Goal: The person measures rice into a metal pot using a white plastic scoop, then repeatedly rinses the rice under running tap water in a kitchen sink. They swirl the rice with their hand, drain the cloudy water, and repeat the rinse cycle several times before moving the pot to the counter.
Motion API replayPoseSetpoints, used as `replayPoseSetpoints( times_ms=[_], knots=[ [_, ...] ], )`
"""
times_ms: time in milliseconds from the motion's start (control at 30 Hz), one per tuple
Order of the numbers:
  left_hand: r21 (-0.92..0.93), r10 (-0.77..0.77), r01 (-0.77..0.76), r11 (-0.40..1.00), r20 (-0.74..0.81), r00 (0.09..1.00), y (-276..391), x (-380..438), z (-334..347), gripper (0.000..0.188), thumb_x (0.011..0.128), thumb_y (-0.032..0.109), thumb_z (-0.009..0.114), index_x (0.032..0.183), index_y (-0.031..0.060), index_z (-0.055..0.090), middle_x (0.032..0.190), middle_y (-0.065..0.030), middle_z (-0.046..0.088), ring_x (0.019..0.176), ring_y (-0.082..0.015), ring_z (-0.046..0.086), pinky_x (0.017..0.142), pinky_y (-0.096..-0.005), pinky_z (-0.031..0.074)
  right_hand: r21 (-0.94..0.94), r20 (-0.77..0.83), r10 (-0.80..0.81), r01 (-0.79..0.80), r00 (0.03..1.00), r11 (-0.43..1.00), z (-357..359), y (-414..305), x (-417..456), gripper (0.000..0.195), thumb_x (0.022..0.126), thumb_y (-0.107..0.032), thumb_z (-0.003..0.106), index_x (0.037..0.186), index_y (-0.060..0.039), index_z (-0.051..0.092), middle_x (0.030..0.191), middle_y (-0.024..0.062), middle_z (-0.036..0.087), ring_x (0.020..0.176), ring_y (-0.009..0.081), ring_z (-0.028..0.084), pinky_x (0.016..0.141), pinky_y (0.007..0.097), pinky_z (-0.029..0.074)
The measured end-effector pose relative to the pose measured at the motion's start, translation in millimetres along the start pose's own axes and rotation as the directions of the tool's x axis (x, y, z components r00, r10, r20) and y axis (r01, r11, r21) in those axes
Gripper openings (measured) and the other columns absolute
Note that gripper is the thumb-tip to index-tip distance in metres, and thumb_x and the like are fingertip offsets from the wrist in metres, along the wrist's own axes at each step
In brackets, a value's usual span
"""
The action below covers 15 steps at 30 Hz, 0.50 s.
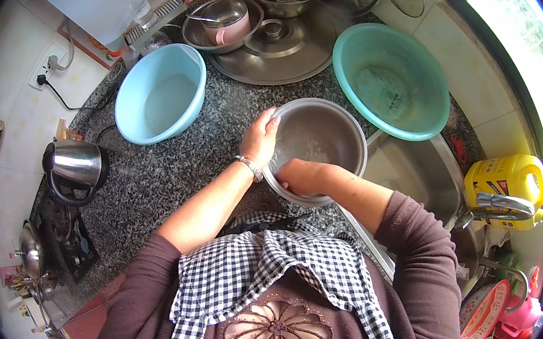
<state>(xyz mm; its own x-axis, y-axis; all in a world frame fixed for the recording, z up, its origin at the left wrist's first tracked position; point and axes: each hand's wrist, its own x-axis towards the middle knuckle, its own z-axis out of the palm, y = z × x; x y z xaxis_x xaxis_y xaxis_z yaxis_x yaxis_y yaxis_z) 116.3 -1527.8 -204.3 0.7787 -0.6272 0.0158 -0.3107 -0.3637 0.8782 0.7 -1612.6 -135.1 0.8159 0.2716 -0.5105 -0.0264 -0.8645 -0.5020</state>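
A round metal bowl (335, 126) stands on the speckled stone countertop before me, partly over the sink's edge. My left hand (260, 137) grips its left rim, thumb on top, with a metal bracelet on the wrist. My right hand (301, 177) is inside the bowl at its lower left, fingers curled down against the wall; whether it holds anything is hidden. Some wet-looking pale marks show on the bowl's bottom. A light blue plastic basin (161, 95) sits to the left, and a green plastic basin (392, 80) at the upper right.
Behind the bowl lies a large metal lid (284, 64) beside a metal bowl holding a pink cup (232, 30). The steel sink (420, 162), a faucet (505, 208) and a yellow jug (505, 173) are at the right. An electric kettle (73, 165) stands at the left.
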Motion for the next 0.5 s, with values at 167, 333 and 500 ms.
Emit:
replayPoseSetpoints(
  times_ms=[167, 333, 500],
  knots=[
    [0.046, -0.010, 0.010, 0.999, -0.001, 1.000, 5.7, -0.4, 0.3, 0.036, 0.094, 0.034, 0.049, 0.123, 0.0129, 0.055, 0.110, -0.0173, 0.063, 0.100, -0.0337, 0.061, 0.083, -0.0397, 0.049, 0.310, -0.499, 0.346, -0.209, 0.795, 0.927, 32.1, 32.3, 72.0, 0.024, 0.080, -0.012, 0.061, 0.100, 0.0020, 0.062, 0.103, 0.0199, 0.062, 0.096, 0.0310, 0.063, 0.079, 0.0385, 0.052],
    [0.089, -0.008, 0.006, 0.996, 0.015, 1.000, 15.2, -3.1, -4.5, 0.032, 0.095, 0.027, 0.049, 0.121, 0.0081, 0.055, 0.107, -0.0184, 0.064, 0.099, -0.0316, 0.062, 0.084, -0.0373, 0.048, 0.188, -0.574, 0.320, -0.258, 0.754, 0.948, 28.6, 62.0, 83.1, 0.027, 0.082, -0.012, 0.061, 0.103, 0.0050, 0.058, 0.107, 0.0221, 0.059, 0.097, 0.0377, 0.062, 0.086, 0.0407, 0.050],
    [0.103, -0.014, 0.012, 0.995, 0.026, 1.000, 18.8, -4.4, -6.0, 0.033, 0.095, 0.025, 0.051, 0.121, 0.0050, 0.055, 0.108, -0.0202, 0.064, 0.100, -0.0315, 0.063, 0.085, -0.0365, 0.048, 0.113, -0.336, 0.032, 0.007, 0.941, 0.994, 44.9, 40.8, 63.9, 0.027, 0.085, -0.014, 0.054, 0.107, 0.0012, 0.059, 0.115, 0.0213, 0.059, 0.108, 0.0345, 0.057, 0.088, 0.0392, 0.048]
  ],
)
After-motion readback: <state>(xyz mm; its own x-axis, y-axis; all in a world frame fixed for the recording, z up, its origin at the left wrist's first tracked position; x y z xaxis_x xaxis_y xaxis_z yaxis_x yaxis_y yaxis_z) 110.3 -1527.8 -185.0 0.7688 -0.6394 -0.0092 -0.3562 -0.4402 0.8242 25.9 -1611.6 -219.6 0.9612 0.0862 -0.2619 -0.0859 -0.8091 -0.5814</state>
